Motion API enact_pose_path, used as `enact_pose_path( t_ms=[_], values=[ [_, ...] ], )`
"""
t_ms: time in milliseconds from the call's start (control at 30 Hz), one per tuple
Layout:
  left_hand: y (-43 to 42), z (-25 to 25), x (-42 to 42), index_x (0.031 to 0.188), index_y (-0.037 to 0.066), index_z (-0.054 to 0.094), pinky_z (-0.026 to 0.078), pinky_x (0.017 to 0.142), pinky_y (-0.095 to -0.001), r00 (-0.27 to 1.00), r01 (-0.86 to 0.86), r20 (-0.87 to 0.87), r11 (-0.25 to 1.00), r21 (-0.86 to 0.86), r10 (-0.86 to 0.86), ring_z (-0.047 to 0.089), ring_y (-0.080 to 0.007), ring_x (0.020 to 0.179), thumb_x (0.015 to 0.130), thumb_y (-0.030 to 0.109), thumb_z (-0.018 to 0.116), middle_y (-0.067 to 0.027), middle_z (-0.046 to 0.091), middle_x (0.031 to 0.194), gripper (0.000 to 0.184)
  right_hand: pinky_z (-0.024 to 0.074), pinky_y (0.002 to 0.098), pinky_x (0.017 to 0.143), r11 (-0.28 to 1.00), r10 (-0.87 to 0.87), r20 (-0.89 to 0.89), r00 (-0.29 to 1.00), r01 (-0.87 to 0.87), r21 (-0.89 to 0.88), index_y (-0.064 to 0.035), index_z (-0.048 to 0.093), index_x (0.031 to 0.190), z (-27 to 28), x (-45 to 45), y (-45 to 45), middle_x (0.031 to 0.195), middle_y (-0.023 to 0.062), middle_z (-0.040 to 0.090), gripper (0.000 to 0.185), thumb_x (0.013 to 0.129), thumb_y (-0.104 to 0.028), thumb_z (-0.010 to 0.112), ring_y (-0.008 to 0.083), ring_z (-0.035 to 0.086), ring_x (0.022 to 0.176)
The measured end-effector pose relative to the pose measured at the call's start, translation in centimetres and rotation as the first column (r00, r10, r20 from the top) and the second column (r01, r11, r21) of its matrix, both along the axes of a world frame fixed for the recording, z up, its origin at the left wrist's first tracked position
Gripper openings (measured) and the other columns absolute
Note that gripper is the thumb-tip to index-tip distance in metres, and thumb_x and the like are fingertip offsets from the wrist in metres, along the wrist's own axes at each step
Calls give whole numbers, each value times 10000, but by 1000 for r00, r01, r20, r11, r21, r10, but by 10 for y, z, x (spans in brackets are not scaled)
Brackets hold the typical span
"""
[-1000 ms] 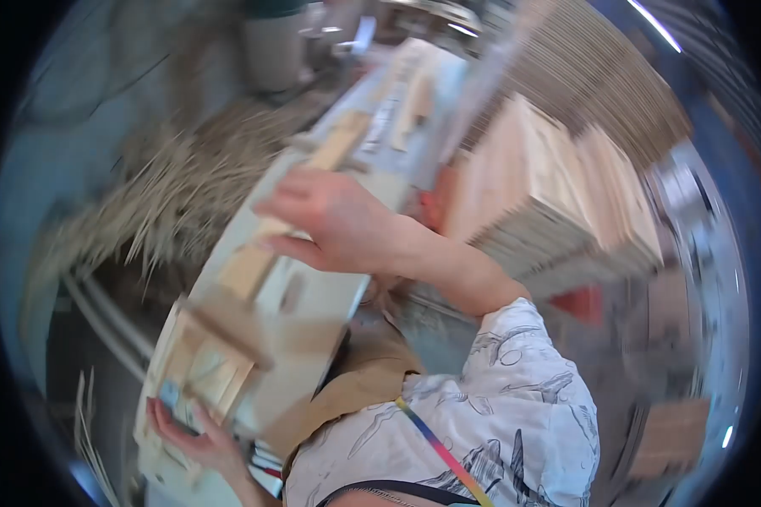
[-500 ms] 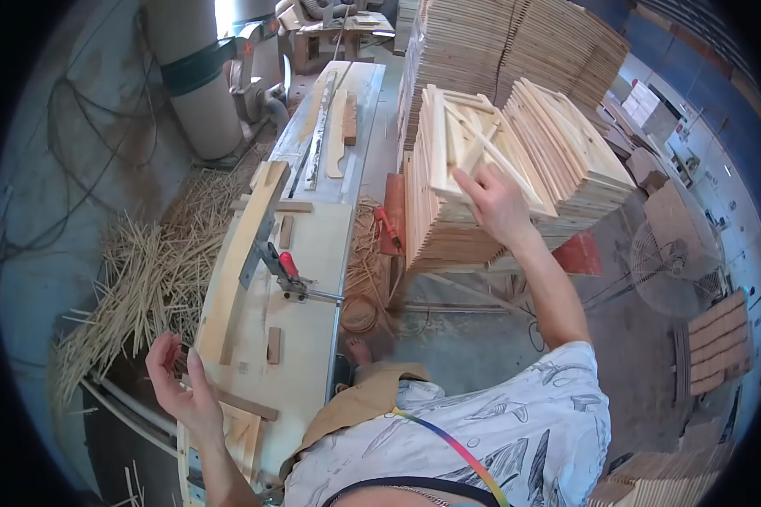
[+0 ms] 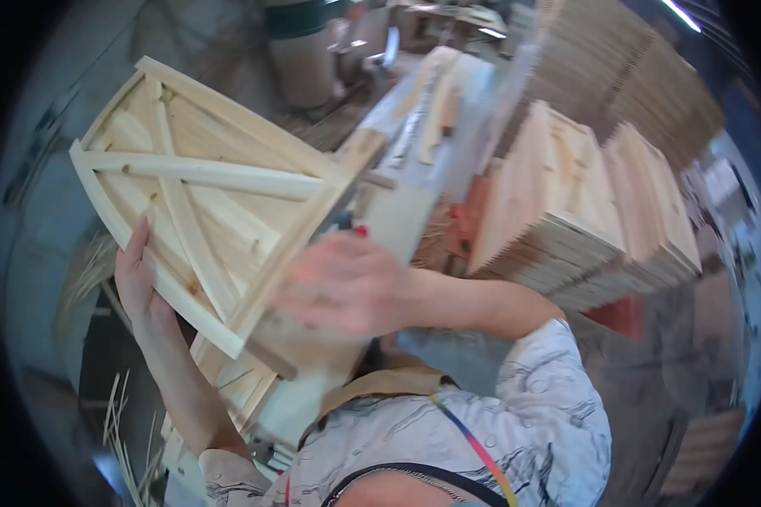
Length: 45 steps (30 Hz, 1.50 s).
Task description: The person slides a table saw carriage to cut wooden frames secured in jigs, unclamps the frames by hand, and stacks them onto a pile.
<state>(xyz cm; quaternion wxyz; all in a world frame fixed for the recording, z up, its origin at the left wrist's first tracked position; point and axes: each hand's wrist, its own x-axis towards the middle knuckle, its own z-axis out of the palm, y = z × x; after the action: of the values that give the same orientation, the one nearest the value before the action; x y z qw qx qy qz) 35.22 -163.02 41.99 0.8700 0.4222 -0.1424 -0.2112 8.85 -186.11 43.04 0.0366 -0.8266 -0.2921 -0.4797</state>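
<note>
A wooden panel with a crossed brace (image 3: 220,173) is raised and tilted over the left side of the workbench (image 3: 397,224). My left hand (image 3: 139,275) grips its lower left edge, thumb side showing over the frame and the other fingers mostly hidden behind it. Beside the panel's right edge is my right hand (image 3: 347,287), smeared by motion; whether its fingers touch the wood I cannot tell. Behind that hand, a small red clamp handle (image 3: 361,230) peeks out. The panel covers most of the curved wooden piece on the bench.
Two tall stacks of similar panels (image 3: 558,190) stand to the right, with a larger stack (image 3: 626,76) behind them. Long wood strips (image 3: 435,118) lie on the bench's far end. Thin offcut sticks (image 3: 84,275) are heaped at left, near a grey cylinder (image 3: 300,63).
The panel has come off the right-hand stack and over to the left above the bench. My left hand has taken hold of it. My right hand has swung left, and the view has shifted.
</note>
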Motion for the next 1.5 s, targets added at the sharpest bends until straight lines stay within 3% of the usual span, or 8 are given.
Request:
enact_pose_path(
  t_ms=[133,267,333,400,667,1233,1433,1500],
  values=[
    [73,-3,98,1429,-77,538,604,969,-382,928,-310,312,885,348,202,720,-258,1147,1011,110,679,-192,684,1338,480,561,442,749,755,-372,-520,769,577,313,-25,712,1076,-75,11,-91,973,153,701,391,829,-292,856,319,695,878],
    [31,-30,173,1221,-55,721,571,830,-309,836,-414,548,620,666,-31,736,-166,947,932,172,761,-111,777,1072,370,557,453,667,659,-107,-811,575,652,375,-28,689,992,-129,75,-130,890,178,715,333,871,-301,837,349,710,771],
    [-36,-50,190,1134,-29,768,560,774,-295,858,-434,471,202,878,-207,716,-143,844,895,169,797,-54,782,976,312,518,422,555,733,-186,-761,622,603,315,-55,627,841,-144,99,-145,647,103,632,294,913,-282,800,330,639,565],
    [-90,-107,208,1079,-9,787,552,741,-301,879,-187,389,551,813,-276,690,-131,788,867,154,823,-31,772,915,270,518,424,535,760,-224,-808,545,616,205,-63,600,812,-148,112,-160,635,101,634,308,918,-284,786,336,645,557],
    [-217,-257,281,1125,-30,760,558,868,-406,779,-106,117,54,993,-616,750,-313,930,906,393,809,-197,781,1016,478,518,417,483,792,-229,-883,409,606,75,-63,585,766,-142,160,-213,585,89,622,333,901,-294,784,297,650,512],
    [-265,-311,258,1250,-47,708,538,956,-459,690,20,27,56,998,-723,728,-424,1075,1046,631,499,-263,764,1079,738,551,481,544,710,-234,-963,-136,652,-265,-16,544,1059,-232,49,-192,769,140,706,355,1052,-368,593,362,723,677],
    [-256,-277,209,1451,-71,549,471,1085,-491,704,-460,541,285,841,-460,613,-488,1257,1093,540,485,-331,643,1347,711,582,543,770,751,-124,-986,-109,640,-165,-54,649,1118,-221,61,-236,884,194,710,432,1035,-471,573,424,724,879],
    [-230,-211,144,1365,-52,599,491,1030,-385,729,-607,676,353,712,-110,656,-325,1161,1114,357,533,-227,686,1253,484,536,533,879,625,-196,-952,233,778,62,-54,703,1036,-216,109,-290,1002,219,691,417,1005,-453,589,412,651,1018]
  ],
)
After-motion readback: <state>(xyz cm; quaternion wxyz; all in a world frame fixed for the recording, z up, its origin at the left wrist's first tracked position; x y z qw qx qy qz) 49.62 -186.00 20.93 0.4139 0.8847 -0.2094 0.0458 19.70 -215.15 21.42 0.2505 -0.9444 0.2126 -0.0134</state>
